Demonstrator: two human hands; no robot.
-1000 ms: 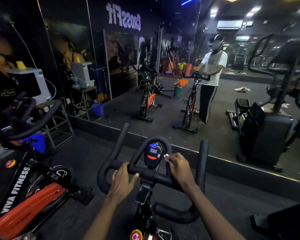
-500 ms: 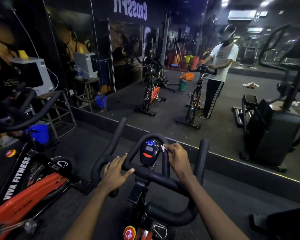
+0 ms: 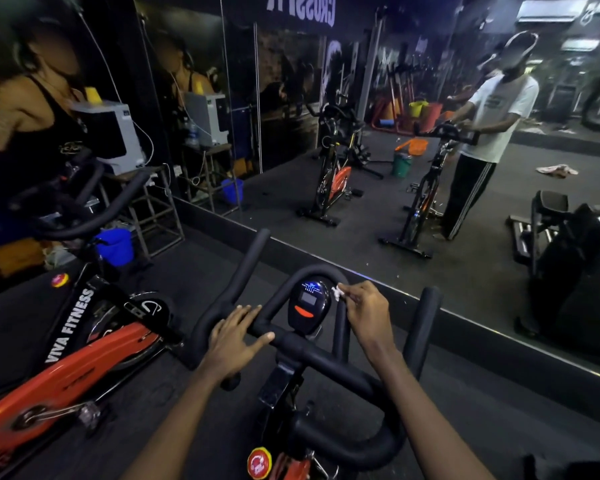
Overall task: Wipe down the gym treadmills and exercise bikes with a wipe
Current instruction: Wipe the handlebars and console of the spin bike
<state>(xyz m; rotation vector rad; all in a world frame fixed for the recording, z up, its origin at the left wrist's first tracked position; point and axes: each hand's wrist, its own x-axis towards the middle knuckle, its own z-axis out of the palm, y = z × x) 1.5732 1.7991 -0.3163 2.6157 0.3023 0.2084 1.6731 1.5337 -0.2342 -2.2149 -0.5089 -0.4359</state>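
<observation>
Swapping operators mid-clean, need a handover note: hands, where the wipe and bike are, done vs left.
Left hand: open, resting flat on the handlebar of the near exercise bike; it holds nothing.
Right hand: pinching a small white wipe against the inner loop bar, just right of the console.
Done: cannot tell from this view which surfaces are already wiped.
Left: probably the rest of this bar, then the orange bike on the left. No treadmill can be picked out for certain.

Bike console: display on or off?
On. The console shows lit blue markings at its top edge. Its small grey screen is too dim to read. The right hand holds a wipe beside it.
</observation>
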